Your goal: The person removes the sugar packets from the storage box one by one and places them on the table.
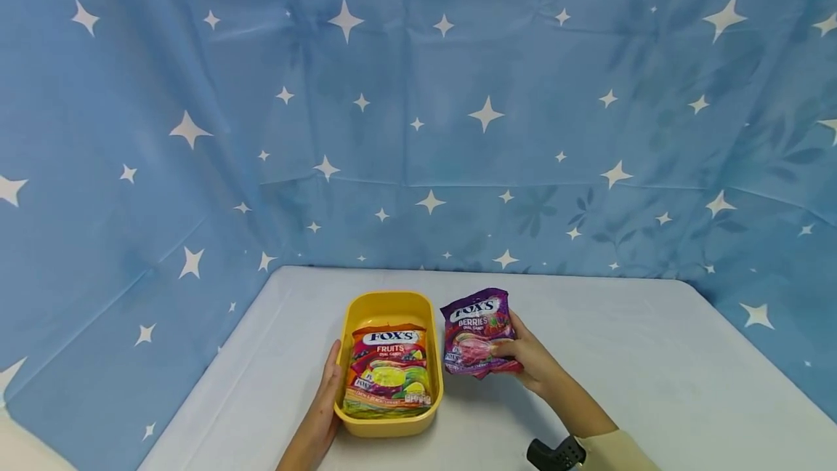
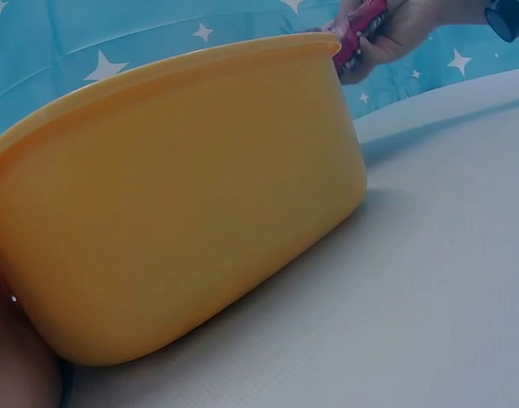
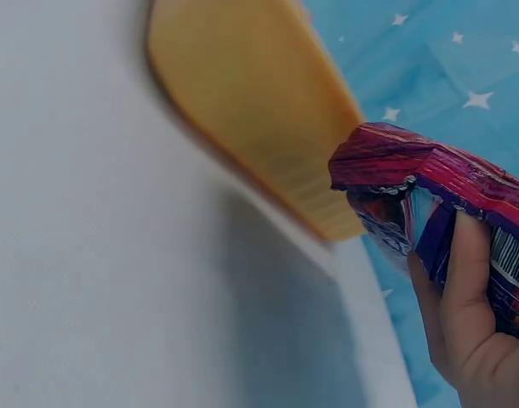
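Yellow tub: on the counter, a Fruits bag inside.
Left hand: its grip seems relaxed, though poorly seen, against the tub's left wall.
Right hand: its grip holds the purple Berries bag in the air, just right of the tub.

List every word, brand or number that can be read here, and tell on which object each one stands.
"FOX'S": purple bag, large and small
"BERRIES": purple bag
"OVAL CANDY": purple bag
"FOX'S": multicoloured bag in the yellow tub, large and small
"FRUITS": multicoloured bag
"OVAL CANDY": multicoloured bag
Too small or blurred: remaining fine print on both bags, any digits by the barcode.
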A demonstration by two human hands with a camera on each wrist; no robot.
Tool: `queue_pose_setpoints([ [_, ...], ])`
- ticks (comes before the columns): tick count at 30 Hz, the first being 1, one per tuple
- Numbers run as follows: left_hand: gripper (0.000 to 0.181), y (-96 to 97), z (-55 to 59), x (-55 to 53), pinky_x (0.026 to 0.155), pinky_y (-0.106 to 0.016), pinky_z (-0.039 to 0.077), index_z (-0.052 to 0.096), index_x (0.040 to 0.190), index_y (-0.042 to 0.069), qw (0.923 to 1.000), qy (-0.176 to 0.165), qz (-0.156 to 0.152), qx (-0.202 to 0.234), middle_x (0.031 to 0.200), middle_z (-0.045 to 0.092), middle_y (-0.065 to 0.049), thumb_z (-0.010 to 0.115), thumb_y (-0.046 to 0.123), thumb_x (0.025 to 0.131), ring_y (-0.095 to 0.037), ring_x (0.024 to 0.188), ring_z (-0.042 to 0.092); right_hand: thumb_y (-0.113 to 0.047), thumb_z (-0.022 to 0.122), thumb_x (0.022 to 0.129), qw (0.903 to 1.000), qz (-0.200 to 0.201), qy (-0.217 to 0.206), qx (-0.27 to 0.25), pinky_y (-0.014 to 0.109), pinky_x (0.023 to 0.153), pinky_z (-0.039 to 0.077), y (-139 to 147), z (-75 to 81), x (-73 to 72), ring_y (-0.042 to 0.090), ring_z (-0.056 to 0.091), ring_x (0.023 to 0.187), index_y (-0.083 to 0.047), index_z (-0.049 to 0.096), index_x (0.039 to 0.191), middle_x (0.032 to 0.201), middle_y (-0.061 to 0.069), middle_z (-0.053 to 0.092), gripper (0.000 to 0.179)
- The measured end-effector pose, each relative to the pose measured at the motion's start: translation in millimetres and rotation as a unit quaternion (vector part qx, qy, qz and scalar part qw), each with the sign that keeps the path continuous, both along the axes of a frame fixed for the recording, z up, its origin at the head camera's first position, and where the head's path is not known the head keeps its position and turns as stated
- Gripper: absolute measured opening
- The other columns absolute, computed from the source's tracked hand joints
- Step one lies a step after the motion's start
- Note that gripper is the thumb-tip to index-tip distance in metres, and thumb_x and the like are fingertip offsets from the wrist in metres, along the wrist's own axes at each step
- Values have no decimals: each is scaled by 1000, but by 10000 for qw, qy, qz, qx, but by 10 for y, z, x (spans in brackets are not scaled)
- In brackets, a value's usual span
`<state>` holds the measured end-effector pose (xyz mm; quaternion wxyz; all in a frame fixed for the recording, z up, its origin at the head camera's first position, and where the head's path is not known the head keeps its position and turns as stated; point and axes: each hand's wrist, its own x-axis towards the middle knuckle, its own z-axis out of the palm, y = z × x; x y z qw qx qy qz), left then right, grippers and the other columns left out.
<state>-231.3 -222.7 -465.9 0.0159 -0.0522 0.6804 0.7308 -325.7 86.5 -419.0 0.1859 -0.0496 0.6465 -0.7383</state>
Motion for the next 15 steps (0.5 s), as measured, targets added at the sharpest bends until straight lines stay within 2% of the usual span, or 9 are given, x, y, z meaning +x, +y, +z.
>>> queue_pose_setpoints([
  [4,68,-2,-21,27,104,-64,-7,-5,147,26,10000,13,31,63,153,-16,-9,36,41,96,-39,137,-15,7,51,78,9997,103,30,239,35,75,54,5,-88,12,23,55,94,-21,2,148,140,25,26,90],
  [7,67,-7,-37,34,104,-65,-7,0,147,27,10000,6,91,19,153,-13,-11,41,36,95,-40,138,-13,7,52,76,9989,223,45,408,33,74,52,10,-153,21,23,53,95,-19,2,148,139,25,25,91],
  [15,67,-15,-37,28,105,-64,-5,2,147,25,9999,48,94,-45,153,-11,-13,42,33,94,-40,138,-11,6,53,74,9944,403,163,958,35,78,51,58,-275,26,25,52,97,-16,0,148,138,26,29,93],
])
